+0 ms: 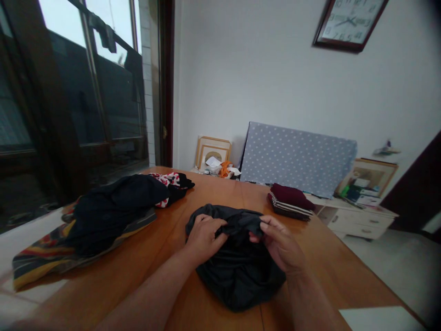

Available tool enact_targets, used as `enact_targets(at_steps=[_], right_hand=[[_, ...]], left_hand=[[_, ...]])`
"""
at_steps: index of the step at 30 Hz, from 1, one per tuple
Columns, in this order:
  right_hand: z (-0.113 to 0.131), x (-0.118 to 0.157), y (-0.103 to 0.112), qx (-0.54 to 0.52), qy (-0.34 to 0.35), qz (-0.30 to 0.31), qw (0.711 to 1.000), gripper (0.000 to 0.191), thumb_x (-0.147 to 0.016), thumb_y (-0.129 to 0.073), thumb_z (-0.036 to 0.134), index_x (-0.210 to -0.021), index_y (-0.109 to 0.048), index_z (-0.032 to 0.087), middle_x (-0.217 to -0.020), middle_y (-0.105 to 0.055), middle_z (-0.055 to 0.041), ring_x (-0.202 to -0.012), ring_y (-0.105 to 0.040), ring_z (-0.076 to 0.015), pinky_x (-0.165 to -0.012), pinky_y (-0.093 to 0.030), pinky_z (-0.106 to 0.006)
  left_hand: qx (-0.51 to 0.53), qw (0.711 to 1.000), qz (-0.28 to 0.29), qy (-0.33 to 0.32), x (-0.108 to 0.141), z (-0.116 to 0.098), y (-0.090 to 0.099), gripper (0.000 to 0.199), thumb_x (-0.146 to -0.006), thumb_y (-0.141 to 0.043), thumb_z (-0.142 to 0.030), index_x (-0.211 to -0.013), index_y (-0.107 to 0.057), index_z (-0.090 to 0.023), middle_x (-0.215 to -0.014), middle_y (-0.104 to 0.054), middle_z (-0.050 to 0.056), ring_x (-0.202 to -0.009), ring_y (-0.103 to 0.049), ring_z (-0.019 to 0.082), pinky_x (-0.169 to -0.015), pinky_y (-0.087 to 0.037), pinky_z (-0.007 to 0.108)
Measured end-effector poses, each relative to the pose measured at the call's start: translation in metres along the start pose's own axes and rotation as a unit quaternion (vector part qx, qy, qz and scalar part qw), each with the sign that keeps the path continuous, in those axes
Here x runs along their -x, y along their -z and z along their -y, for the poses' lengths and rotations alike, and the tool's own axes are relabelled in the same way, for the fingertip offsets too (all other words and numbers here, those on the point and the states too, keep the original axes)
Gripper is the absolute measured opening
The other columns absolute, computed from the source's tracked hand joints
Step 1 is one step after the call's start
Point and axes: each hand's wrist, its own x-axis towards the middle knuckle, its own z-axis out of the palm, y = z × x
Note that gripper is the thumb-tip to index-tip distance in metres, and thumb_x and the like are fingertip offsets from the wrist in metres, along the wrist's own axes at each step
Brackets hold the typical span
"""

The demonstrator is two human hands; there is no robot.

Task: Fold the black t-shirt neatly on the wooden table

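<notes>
A black garment (241, 276) lies bunched on the wooden table in front of me; its exact kind is unclear. My left hand (206, 236) is closed on its upper left part, the thumb and fingers gathering the cloth. On the other side, my right hand (280, 239) pinches a raised edge of the same fabric between thumb and fingers. Between the two hands a strip of the cloth is held up, and dark folds hang below it.
To the left is a heap of dark and patterned clothes (117, 207). Folded clothes (291, 202) are stacked at the right of the wooden table (220, 191). Behind stand a polka-dot cloth-covered panel (296, 156) and a white cabinet (361, 223). A white sheet (379, 318) lies near the right edge.
</notes>
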Motion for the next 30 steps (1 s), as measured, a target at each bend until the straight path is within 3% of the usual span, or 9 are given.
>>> enact_targets(at_steps=[3, 5, 8, 11, 17, 19, 23, 26, 30], right_hand=[[-0.006, -0.009, -0.002, -0.013, 0.068, -0.091, 0.993, 0.053, -0.076, -0.079, 0.042, -0.125, -0.063, 0.029, -0.126, -0.068, -0.006, -0.113, -0.065, -0.0208, -0.096, -0.05, -0.035], [-0.011, -0.015, -0.002, 0.019, 0.105, -0.139, 0.985, 0.056, -0.077, -0.079, 0.042, -0.129, -0.061, 0.031, -0.135, -0.063, -0.0051, -0.124, -0.059, -0.02, -0.105, -0.045, -0.035], [-0.015, -0.016, -0.001, 0.111, 0.131, -0.183, 0.968, 0.044, -0.079, -0.075, 0.047, -0.117, -0.069, 0.026, -0.123, -0.069, -0.0065, -0.115, -0.063, -0.021, -0.101, -0.047, -0.035], [-0.018, -0.012, -0.005, 0.255, 0.134, -0.175, 0.942, 0.034, -0.083, -0.069, 0.053, -0.095, -0.074, 0.021, -0.091, -0.073, -0.0046, -0.087, -0.066, -0.0206, -0.081, -0.051, -0.032], [-0.033, -0.014, -0.013, 0.474, 0.128, -0.02, 0.871, 0.022, -0.076, -0.073, 0.046, -0.082, -0.074, 0.025, -0.087, -0.07, -0.0037, -0.086, -0.062, -0.0224, -0.078, -0.048, -0.033], [-0.036, -0.017, -0.01, 0.458, 0.104, -0.025, 0.883, 0.02, -0.079, -0.07, 0.044, -0.075, -0.072, 0.024, -0.082, -0.069, -0.0028, -0.084, -0.062, -0.022, -0.079, -0.048, -0.033], [-0.03, -0.02, 0.005, 0.14, 0.024, -0.135, 0.981, 0.021, -0.082, -0.067, 0.042, -0.093, -0.073, 0.025, -0.085, -0.073, 0.0006, -0.083, -0.067, -0.0201, -0.082, -0.054, -0.034], [-0.018, -0.02, 0.02, -0.098, -0.017, -0.198, 0.975, 0.024, -0.078, -0.072, 0.037, -0.097, -0.074, 0.023, -0.092, -0.077, -0.0019, -0.09, -0.071, -0.022, -0.088, -0.056, -0.035], [-0.005, -0.02, 0.034, -0.227, -0.052, -0.191, 0.954, 0.024, -0.082, -0.068, 0.038, -0.094, -0.078, 0.019, -0.089, -0.079, -0.0075, -0.097, -0.073, -0.0261, -0.095, -0.056, -0.04]], left_hand=[[0.231, 0.968, -0.016, 0.1, -0.004, -0.001, 0.0, 0.027, -0.089, -0.06, -0.045, -0.084, -0.073, -0.022, -0.076, -0.072, 0.003, -0.074, -0.066, 0.021, -0.082, -0.052, 0.037], [0.405, 0.893, -0.076, 0.181, -0.009, 0.002, 0.004, 0.029, -0.088, -0.062, -0.046, -0.093, -0.072, -0.019, -0.08, -0.074, 0.004, -0.074, -0.069, 0.021, -0.075, -0.055, 0.035], [0.542, 0.773, -0.198, 0.264, -0.016, 0.013, 0.013, 0.032, -0.082, -0.072, -0.04, -0.103, -0.069, -0.017, -0.087, -0.075, 0.006, -0.077, -0.072, 0.021, -0.078, -0.058, 0.036], [0.564, 0.721, -0.267, 0.302, -0.019, 0.025, 0.022, 0.028, -0.081, -0.074, -0.035, -0.102, -0.067, -0.018, -0.089, -0.075, 0.006, -0.08, -0.073, 0.02, -0.082, -0.059, 0.037], [0.603, 0.706, -0.207, 0.308, -0.019, 0.024, 0.029, 0.027, -0.083, -0.074, -0.036, -0.101, -0.066, -0.017, -0.093, -0.075, 0.008, -0.083, -0.074, 0.022, -0.082, -0.061, 0.039], [0.602, 0.711, -0.207, 0.298, -0.019, 0.023, 0.031, 0.028, -0.082, -0.075, -0.036, -0.1, -0.066, -0.017, -0.091, -0.075, 0.008, -0.082, -0.073, 0.022, -0.081, -0.061, 0.038], [0.561, 0.717, -0.288, 0.297, -0.02, 0.038, 0.038, 0.028, -0.08, -0.078, -0.035, -0.096, -0.066, -0.015, -0.085, -0.074, 0.006, -0.079, -0.072, 0.019, -0.079, -0.06, 0.035], [0.505, 0.713, -0.37, 0.316, -0.021, 0.055, 0.043, 0.023, -0.083, -0.075, -0.033, -0.093, -0.067, -0.014, -0.08, -0.071, 0.004, -0.077, -0.071, 0.017, -0.078, -0.059, 0.032], [0.439, 0.719, -0.421, 0.337, -0.02, 0.072, 0.047, 0.019, -0.087, -0.067, -0.033, -0.091, -0.066, -0.015, -0.079, -0.068, 0.004, -0.081, -0.069, 0.018, -0.08, -0.056, 0.032]])
